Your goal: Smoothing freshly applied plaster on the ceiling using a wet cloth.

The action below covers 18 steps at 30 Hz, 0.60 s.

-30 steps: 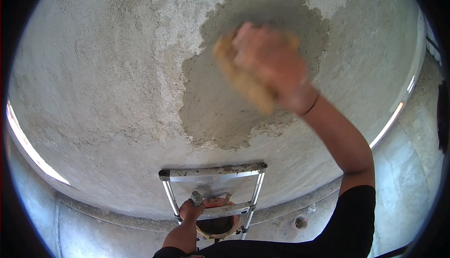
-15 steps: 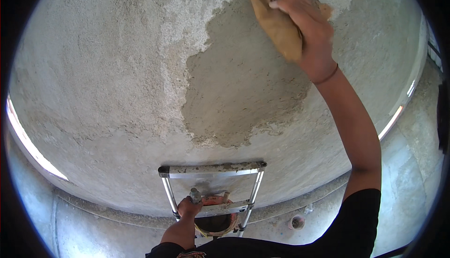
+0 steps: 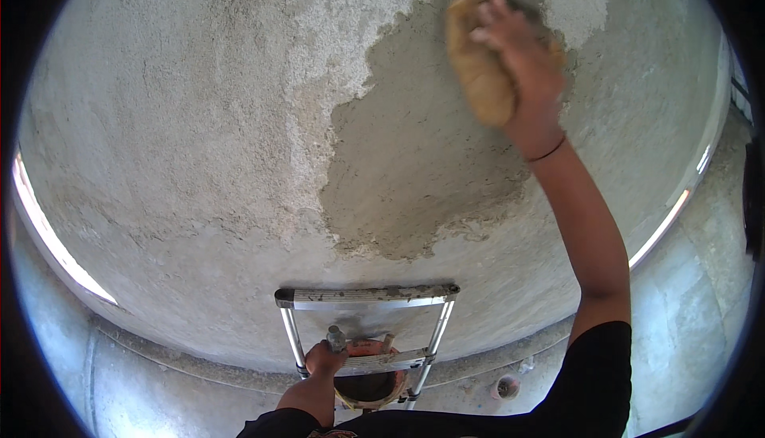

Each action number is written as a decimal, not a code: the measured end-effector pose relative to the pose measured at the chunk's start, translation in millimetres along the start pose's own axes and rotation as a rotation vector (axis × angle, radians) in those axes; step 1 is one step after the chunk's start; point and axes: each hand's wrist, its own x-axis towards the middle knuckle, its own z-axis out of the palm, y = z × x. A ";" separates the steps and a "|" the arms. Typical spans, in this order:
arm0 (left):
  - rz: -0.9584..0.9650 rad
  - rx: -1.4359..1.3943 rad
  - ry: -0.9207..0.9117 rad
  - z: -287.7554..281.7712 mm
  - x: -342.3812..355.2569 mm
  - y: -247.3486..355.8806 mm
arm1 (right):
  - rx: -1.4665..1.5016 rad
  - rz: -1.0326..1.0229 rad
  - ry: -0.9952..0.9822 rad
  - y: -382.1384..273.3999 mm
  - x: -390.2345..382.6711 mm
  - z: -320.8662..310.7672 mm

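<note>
My right hand point(image 3: 522, 60), slightly blurred, presses a tan sponge-like pad point(image 3: 484, 84) against the wall. Its fingers bend over the pad's upper part. Beneath lies a darker, damp-looking patch of grey mortar point(image 3: 422, 151) with ragged edges on the rough wall point(image 3: 199, 119). Low down, my left hand point(image 3: 325, 358) is closed around a stubby grey piece point(image 3: 336, 338), perhaps a tool handle; its lower part is hidden in the fist. That hand is beside the left rail of an aluminium ladder point(image 3: 366, 295), close to a rung.
Behind the ladder rung is a reddish bucket point(image 3: 370, 386) with dark grey contents. A small round container point(image 3: 505, 388) stands on the pale floor point(image 3: 159, 390) to the right. The mortar-spattered top of the ladder is close to the wall.
My right hand and the pad have shifted a little downward over the damp patch. The view has moved slightly. My left hand keeps its grip by the ladder.
</note>
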 end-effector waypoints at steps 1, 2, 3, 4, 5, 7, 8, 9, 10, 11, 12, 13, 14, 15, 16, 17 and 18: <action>-0.014 0.022 -0.007 0.8 0.0 -2.1 | 0.085 -0.051 -0.101 -14.3 -9.6 13.7; -0.027 0.024 0.000 -0.3 -1.8 -5.2 | 0.169 -0.102 -0.201 -31.1 -19.6 25.8; -0.041 0.003 0.000 -2.2 -5.5 -7.7 | 0.234 -0.131 -0.296 -56.3 -31.3 37.7; -0.032 -0.004 -0.011 -3.3 -5.4 -8.8 | 0.278 -0.150 -0.407 -75.8 -43.2 39.6; -0.027 0.008 -0.014 -2.1 -4.2 -8.3 | 0.273 -0.139 -0.409 -79.8 -50.1 38.1; -0.007 -0.035 -0.019 0.0 -4.4 -5.9 | 0.341 -0.202 -0.364 -84.0 -54.9 31.7; -0.014 -0.040 -0.010 -2.3 -0.6 -2.0 | 0.190 -0.124 -0.386 -75.2 -39.7 24.2; -0.039 -0.028 -0.015 -4.7 -2.5 -2.5 | 0.050 -0.044 -0.405 -64.0 -19.7 14.3; -0.037 -0.006 -0.034 -4.7 -4.7 0.1 | 0.042 -0.039 -0.412 -45.1 -10.8 4.2; -0.035 0.000 -0.041 -2.1 -5.1 -1.2 | 0.026 0.010 -0.206 -24.0 -3.2 -3.1; -0.038 0.002 -0.034 -0.9 -3.5 -7.1 | 0.025 0.053 0.013 -15.6 2.1 -3.5; -0.030 0.005 -0.033 0.6 0.3 -9.6 | 0.028 0.054 0.013 -18.6 -0.7 3.1; -0.030 0.011 -0.038 0.9 0.7 -10.3 | 0.039 0.012 -0.025 -24.6 -9.2 15.0; -0.021 -0.012 -0.022 1.4 1.2 -10.5 | 0.050 -0.030 -0.063 -31.3 -17.8 26.0; -0.009 -0.034 -0.018 4.4 1.5 -8.3 | 0.048 -0.022 -0.079 -45.6 -32.7 32.0; -0.027 -0.038 -0.012 1.7 -2.5 -9.7 | 0.147 -0.055 -0.216 -70.7 -45.0 36.3; -0.021 -0.039 -0.008 -0.6 -2.9 -5.1 | 0.218 -0.081 -0.365 -86.1 -57.4 30.2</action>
